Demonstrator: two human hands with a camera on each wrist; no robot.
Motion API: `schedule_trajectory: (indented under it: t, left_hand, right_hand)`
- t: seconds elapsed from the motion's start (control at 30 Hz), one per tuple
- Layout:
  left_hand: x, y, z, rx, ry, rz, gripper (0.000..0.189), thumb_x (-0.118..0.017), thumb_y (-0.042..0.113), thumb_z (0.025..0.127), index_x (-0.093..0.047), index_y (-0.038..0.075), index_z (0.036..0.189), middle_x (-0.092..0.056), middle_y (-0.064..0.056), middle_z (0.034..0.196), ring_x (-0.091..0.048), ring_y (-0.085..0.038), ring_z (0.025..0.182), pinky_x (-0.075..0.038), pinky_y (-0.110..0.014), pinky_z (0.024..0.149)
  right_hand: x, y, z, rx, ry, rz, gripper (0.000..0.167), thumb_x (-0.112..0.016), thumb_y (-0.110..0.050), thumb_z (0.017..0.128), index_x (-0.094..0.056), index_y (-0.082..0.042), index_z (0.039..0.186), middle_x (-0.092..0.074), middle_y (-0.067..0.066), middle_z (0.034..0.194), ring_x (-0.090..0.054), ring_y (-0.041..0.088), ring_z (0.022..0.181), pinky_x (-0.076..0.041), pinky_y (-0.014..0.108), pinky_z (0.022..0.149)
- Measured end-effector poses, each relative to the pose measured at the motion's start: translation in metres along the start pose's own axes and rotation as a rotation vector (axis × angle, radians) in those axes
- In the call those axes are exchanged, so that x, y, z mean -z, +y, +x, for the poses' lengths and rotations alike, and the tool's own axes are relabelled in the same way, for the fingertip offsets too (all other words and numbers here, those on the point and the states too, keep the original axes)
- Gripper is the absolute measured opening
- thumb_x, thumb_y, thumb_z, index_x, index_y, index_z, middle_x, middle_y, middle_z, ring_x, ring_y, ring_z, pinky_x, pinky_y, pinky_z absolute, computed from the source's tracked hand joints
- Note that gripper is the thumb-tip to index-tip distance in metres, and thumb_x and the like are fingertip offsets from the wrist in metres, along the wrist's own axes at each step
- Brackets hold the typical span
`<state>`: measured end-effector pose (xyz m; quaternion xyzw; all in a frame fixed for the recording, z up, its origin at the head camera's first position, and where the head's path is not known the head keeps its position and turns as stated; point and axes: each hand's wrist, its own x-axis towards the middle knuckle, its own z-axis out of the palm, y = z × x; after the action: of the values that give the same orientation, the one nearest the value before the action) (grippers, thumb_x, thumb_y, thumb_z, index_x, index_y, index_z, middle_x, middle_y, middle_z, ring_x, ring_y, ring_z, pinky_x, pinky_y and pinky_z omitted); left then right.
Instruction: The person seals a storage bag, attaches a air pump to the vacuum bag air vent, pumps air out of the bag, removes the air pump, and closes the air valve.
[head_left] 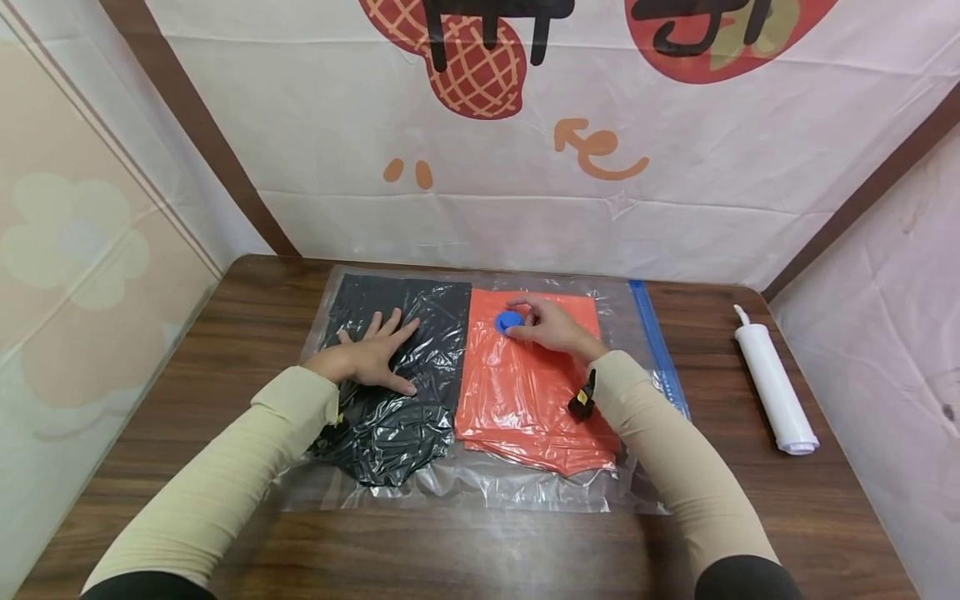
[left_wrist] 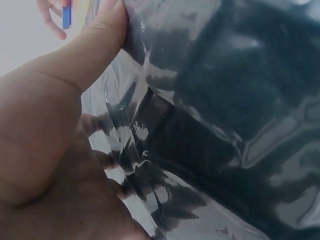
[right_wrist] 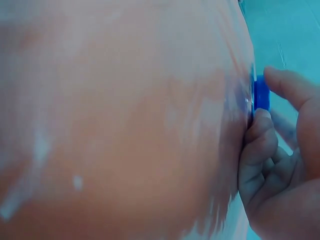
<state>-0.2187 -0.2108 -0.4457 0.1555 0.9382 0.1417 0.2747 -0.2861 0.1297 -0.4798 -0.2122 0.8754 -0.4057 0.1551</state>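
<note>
A clear vacuum storage bag [head_left: 517,492] lies flat on the table, with a folded black item [head_left: 427,350] in its left half and a folded orange item [head_left: 517,400] in its right half. My left hand [head_left: 371,354] rests on the plastic over the black item, fingers spread. Above the orange part sits a round blue valve cap [head_left: 510,322]. My right hand [head_left: 555,327] pinches this cap between thumb and fingers. The right wrist view shows the thumb and curled fingers [right_wrist: 261,132] at opposite edges of the cap [right_wrist: 262,95].
Along the bag's right side runs a blue zip strip [head_left: 660,346]. A white hand pump [head_left: 776,387] with a narrow nozzle lies on the wooden table [head_left: 480,554] at the right. Printed fabric walls [head_left: 480,217] stand behind and at both sides.
</note>
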Motion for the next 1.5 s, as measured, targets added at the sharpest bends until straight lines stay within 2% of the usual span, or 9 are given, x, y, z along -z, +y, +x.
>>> schedule_trajectory:
  t: [0.13,0.27,0.4,0.53,0.7,0.97,1.23,1.37,1.5]
  left_hand:
    - [0.001,-0.001,0.001,0.002,-0.004,0.0,0.12,-0.081,0.053,0.083,-0.002,0.014,0.165,0.017,-0.021,0.167,0.019,-0.049,0.149,0.009,-0.087,0.099]
    - [0.002,-0.001,0.002,-0.002,-0.006,-0.003,0.12,-0.081,0.053,0.083,-0.002,0.014,0.164,0.017,-0.021,0.167,0.019,-0.05,0.149,0.009,-0.087,0.099]
    - [0.003,-0.002,0.002,-0.004,-0.011,-0.006,0.12,-0.081,0.053,0.083,-0.002,0.014,0.164,0.017,-0.021,0.166,0.019,-0.05,0.149,0.008,-0.087,0.099]
    - [0.005,-0.001,0.003,-0.004,-0.01,-0.011,0.12,-0.081,0.053,0.083,-0.003,0.014,0.164,0.017,-0.022,0.167,0.019,-0.05,0.149,0.009,-0.087,0.099]
    - [0.005,0.004,0.003,0.012,-0.01,-0.016,0.12,-0.081,0.053,0.082,-0.003,0.014,0.165,0.016,-0.021,0.167,0.019,-0.05,0.149,0.009,-0.087,0.099]
    - [0.003,0.009,0.004,0.032,-0.004,-0.022,0.12,-0.081,0.053,0.082,-0.003,0.013,0.164,0.015,-0.022,0.167,0.017,-0.051,0.149,0.007,-0.088,0.099]
    - [0.004,0.003,0.0,0.009,-0.018,-0.017,0.121,-0.081,0.054,0.082,-0.003,0.013,0.164,0.015,-0.022,0.166,0.018,-0.051,0.149,0.007,-0.088,0.099]
    - [0.005,-0.001,-0.002,-0.009,-0.022,-0.012,0.12,-0.081,0.054,0.082,-0.003,0.013,0.164,0.016,-0.022,0.166,0.018,-0.051,0.149,0.008,-0.088,0.099]
    - [0.005,-0.004,-0.004,-0.027,-0.029,-0.006,0.121,-0.082,0.053,0.082,-0.003,0.013,0.164,0.016,-0.023,0.166,0.018,-0.051,0.149,0.008,-0.088,0.098]
  right_hand:
    - [0.001,0.003,0.001,0.035,-0.011,0.032,0.049,-0.068,-0.017,0.099,-0.055,-0.011,0.146,-0.062,0.005,0.085,-0.055,0.017,0.071,-0.045,0.028,0.066]
    - [0.001,0.001,0.0,0.017,-0.004,0.043,0.043,-0.067,-0.017,0.1,-0.06,-0.011,0.142,-0.062,0.006,0.084,-0.054,0.016,0.067,-0.045,0.027,0.061]
    - [0.001,-0.002,0.001,-0.026,0.007,0.011,0.04,-0.07,-0.025,0.099,-0.063,-0.013,0.137,-0.06,0.005,0.086,-0.053,0.018,0.072,-0.042,0.029,0.066]
    - [0.001,-0.003,0.002,-0.045,-0.001,-0.01,0.05,-0.073,-0.029,0.097,-0.057,-0.015,0.142,-0.059,0.004,0.088,-0.052,0.019,0.077,-0.041,0.031,0.071]
    - [0.007,0.0,0.003,-0.001,-0.041,0.055,0.052,-0.066,-0.017,0.101,-0.051,-0.014,0.15,-0.063,0.007,0.088,-0.054,0.02,0.074,-0.044,0.03,0.068]
    - [0.014,0.005,0.006,0.0,-0.055,0.119,0.044,-0.065,-0.012,0.1,-0.058,-0.011,0.143,-0.062,0.007,0.085,-0.052,0.016,0.068,-0.043,0.026,0.061]
    - [0.004,-0.003,0.0,-0.051,-0.006,0.071,0.045,-0.073,-0.024,0.097,-0.06,-0.011,0.138,-0.059,0.004,0.087,-0.053,0.018,0.077,-0.041,0.029,0.071]
    - [-0.001,-0.005,-0.004,-0.043,0.003,0.108,0.047,-0.069,-0.017,0.099,-0.056,-0.01,0.144,-0.06,0.006,0.082,-0.054,0.018,0.07,-0.044,0.028,0.067]
    - [-0.007,-0.008,-0.009,-0.051,0.033,0.136,0.042,-0.066,-0.011,0.1,-0.06,-0.009,0.141,-0.06,0.006,0.079,-0.053,0.015,0.064,-0.044,0.026,0.06]
